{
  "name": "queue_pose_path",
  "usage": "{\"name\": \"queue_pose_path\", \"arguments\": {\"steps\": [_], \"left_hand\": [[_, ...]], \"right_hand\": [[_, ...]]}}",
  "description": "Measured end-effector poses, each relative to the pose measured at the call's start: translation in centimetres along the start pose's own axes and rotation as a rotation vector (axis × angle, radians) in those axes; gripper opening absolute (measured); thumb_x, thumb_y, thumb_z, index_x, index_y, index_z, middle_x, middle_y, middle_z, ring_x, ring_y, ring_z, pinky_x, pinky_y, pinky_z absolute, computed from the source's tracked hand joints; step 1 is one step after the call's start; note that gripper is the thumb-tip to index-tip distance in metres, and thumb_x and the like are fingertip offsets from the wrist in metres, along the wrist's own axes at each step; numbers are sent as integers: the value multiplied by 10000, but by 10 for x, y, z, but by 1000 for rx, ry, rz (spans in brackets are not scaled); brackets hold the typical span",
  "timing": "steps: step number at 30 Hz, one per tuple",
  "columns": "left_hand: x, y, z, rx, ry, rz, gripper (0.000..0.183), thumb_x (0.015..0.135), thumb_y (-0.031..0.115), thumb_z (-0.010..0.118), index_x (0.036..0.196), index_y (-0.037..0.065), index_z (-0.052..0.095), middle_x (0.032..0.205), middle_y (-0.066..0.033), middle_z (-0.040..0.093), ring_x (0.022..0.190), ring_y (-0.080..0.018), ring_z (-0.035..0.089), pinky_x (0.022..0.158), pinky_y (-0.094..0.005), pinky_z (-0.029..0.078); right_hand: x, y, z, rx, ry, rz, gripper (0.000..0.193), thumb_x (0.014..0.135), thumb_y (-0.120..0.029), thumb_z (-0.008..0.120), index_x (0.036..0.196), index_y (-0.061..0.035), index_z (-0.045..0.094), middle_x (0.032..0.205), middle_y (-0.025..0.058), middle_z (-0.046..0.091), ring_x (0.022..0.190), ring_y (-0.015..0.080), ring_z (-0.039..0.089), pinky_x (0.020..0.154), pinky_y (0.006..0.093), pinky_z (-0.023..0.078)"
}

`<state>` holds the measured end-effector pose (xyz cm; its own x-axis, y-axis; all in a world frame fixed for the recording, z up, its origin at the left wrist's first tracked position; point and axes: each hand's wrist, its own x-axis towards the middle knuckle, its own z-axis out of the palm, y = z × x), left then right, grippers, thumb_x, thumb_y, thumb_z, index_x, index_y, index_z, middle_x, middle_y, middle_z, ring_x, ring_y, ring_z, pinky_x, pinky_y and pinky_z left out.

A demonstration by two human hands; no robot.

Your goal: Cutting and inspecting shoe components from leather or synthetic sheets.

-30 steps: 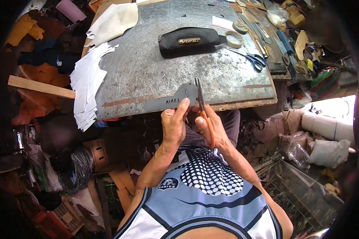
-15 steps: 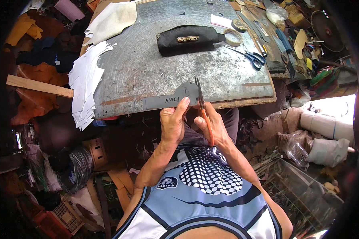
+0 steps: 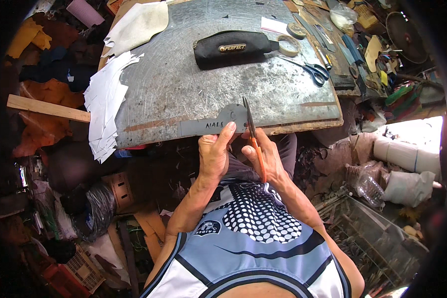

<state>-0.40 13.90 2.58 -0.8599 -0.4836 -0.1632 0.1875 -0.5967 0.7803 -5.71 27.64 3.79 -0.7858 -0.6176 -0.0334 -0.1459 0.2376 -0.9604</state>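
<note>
A flat grey template piece [image 3: 196, 127] with a rounded bump and dark handwriting is pinched at its near edge by my left hand [image 3: 215, 151], thumb on top. My right hand [image 3: 267, 155] grips orange-handled scissors [image 3: 252, 130], whose dark blades point away from me along the template's right end. The blades look nearly together, and I cannot tell whether they touch the edge. Both hands are at the near edge of the metal-topped table [image 3: 184, 89]. The fingers under the template are hidden.
A black zip pouch [image 3: 233, 48] lies on the table, with blue-handled scissors [image 3: 315, 74] and tape rolls [image 3: 288, 45] to its right. White paper sheets [image 3: 106, 102] overhang the left edge. A wooden bar [image 3: 49, 108] juts out there. Assorted tools [image 3: 350, 54] crowd the far right.
My hands, the template and the orange-handled scissors keep almost the same place. The whole view has shifted very slightly.
</note>
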Motion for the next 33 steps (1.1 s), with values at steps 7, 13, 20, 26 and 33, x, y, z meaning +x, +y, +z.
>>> {"name": "queue_pose_path", "arguments": {"steps": [7,13,20,26,33], "left_hand": [[-1,2,1,-2,-18,-3,139,917,68,564,994,-18,642,974,-96,662,864,-173,642,827,-340,533],[-3,6,7,-30,-16,-28,128,910,60,573,985,-12,648,971,-95,664,866,-174,645,822,-336,541],[-2,6,6,-44,-49,-56,130,915,62,566,975,-11,654,971,-102,665,857,-178,647,822,-350,554],[0,12,6,-44,-65,-73,145,919,76,564,980,-20,654,975,-104,667,871,-187,650,825,-356,553],[2,11,5,-37,-58,-66,140,915,82,569,974,-7,659,967,-94,673,867,-171,651,830,-341,545]], "right_hand": [[-2,0,0,21,10,-2,659,840,-541,612,1191,7,511,674,80,487,628,156,458,594,309,401],[-5,-1,0,48,17,39,613,860,-508,609,1197,-2,534,682,74,504,643,136,474,603,296,415],[-8,5,-4,75,-37,100,624,864,-520,597,1203,0,536,790,102,580,729,155,542,672,309,457],[-5,3,-5,128,-62,55,755,826,-631,561,1225,8,512,1034,180,612,945,239,597,835,357,468],[-4,0,-7,92,-76,68,740,817,-631,572,1186,9,523,987,169,619,904,248,603,811,364,470]]}}
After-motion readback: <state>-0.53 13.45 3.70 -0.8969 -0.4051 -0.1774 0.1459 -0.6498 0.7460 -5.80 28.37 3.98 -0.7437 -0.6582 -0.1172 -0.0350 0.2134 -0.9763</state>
